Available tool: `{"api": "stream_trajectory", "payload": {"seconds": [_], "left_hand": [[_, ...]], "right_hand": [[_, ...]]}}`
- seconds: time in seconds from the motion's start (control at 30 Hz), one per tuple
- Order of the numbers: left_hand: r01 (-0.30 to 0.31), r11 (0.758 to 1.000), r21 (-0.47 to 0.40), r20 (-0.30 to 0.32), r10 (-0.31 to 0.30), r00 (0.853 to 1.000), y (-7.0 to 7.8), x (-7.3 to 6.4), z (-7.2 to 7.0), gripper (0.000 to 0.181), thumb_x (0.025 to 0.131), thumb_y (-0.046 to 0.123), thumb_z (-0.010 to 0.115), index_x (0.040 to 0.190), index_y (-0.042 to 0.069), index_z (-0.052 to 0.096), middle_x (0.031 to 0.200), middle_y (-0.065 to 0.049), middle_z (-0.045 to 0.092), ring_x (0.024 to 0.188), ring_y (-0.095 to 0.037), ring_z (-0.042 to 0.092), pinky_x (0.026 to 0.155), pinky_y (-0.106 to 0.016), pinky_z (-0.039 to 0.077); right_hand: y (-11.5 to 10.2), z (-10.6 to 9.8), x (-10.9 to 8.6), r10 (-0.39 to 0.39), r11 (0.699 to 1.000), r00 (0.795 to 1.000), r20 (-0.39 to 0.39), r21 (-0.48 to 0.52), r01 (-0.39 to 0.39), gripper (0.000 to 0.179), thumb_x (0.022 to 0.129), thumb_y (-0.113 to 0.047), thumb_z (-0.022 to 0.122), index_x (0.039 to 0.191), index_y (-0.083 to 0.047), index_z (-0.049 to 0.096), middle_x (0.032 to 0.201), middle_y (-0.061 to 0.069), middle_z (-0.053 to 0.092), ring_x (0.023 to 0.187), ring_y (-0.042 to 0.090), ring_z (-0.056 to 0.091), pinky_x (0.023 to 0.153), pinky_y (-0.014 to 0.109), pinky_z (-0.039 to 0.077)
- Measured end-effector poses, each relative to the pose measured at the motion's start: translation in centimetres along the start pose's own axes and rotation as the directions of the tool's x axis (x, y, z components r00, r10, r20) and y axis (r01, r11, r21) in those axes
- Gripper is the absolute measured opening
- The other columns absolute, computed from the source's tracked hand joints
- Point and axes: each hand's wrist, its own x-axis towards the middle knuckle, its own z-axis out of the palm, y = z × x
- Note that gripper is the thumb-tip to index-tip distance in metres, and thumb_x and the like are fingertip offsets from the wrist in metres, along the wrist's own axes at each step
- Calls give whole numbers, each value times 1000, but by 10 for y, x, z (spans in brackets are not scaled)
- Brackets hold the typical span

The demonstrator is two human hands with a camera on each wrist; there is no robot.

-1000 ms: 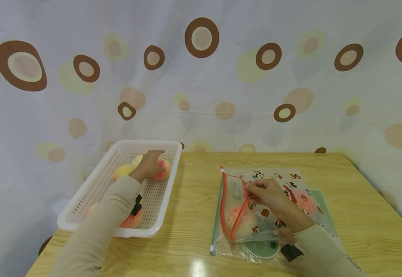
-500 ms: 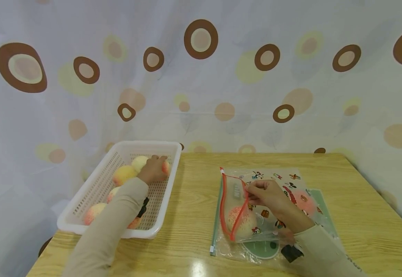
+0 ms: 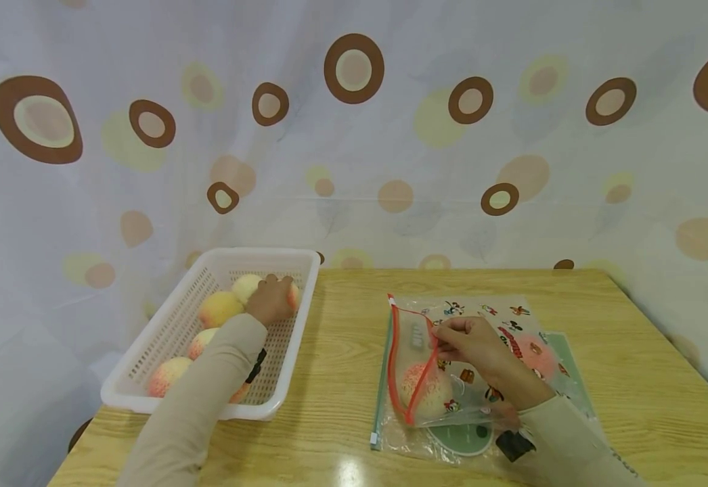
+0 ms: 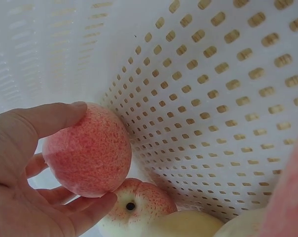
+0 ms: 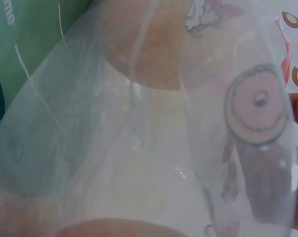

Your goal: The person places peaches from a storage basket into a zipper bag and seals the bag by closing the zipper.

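Inside the white slotted basket point(image 3: 116, 389), my left hand point(image 3: 271, 301) reaches to the far right corner. Its thumb and fingers curl round a red-pink peach point(image 4: 90, 158), seen best in the left wrist view. Another peach point(image 4: 134, 205) lies just below it, beside paler ones. My right hand point(image 3: 474, 348) pinches the red zip edge of a clear printed zip bag point(image 3: 466, 373), and the mouth gapes to the left. A speckled peach point(image 3: 428, 392) sits in the bag near its mouth. A pink round shape point(image 3: 537, 355) shows through the film farther right.
Several more peaches, including a yellow one point(image 3: 218, 309) and one near the front point(image 3: 168, 374), lie along the basket's left side. Under the printed bag is a second bag with a green edge point(image 3: 379, 406) and green panel point(image 3: 465, 441). A patterned curtain point(image 3: 354, 149) hangs behind the wooden table point(image 3: 329, 379).
My left hand has come down over the peach in the corner and closed round it, and the forearm has shifted slightly right, uncovering more peaches. My right hand keeps its place on the bag.
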Motion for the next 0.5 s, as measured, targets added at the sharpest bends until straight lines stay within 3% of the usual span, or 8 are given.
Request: {"api": "stream_trajectory", "payload": {"seconds": [0.5], "left_hand": [[11, 997, -79, -40, -15, 999, 4, -3, -4, 56, 74, 10, 69, 127, -2, 53, 117, -30, 51, 101, -46, 52, 81, -52, 49]], "right_hand": [[-1, 0, 0, 7, 1000, 1000, -4, 14, -7, 26, 97, -17, 56, 101, 7, 64, 81, 3, 65, 70, 10, 64, 69, 24, 56]]}}
